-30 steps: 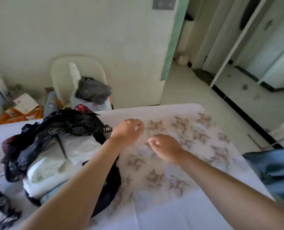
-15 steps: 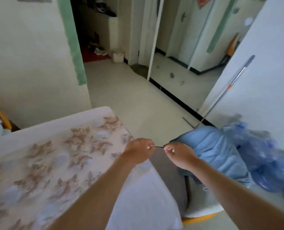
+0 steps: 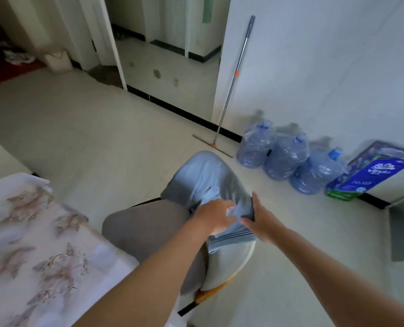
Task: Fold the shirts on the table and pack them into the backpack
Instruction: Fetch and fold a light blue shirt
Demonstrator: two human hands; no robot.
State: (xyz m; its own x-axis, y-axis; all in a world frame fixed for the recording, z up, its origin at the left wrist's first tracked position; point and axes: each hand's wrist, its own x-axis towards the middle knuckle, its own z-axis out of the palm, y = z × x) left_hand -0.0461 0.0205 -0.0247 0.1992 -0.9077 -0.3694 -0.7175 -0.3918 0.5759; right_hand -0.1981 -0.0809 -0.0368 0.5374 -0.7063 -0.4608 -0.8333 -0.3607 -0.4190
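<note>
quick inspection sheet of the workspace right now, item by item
surface: table with floral cloth, lower left, only partly in view
job's things: blue shirt draped over the chair; grey garment lies on the chair beside it; backpack not in view
clutter: three water jugs and a tissue pack on the floor by the wall
grips: left hand grips the blue shirt's fabric; right hand holds its edge, thumb up
cables: nothing seen
surroundings: pale floor, squeegee mop leaning on the wall, open doorway behind
</note>
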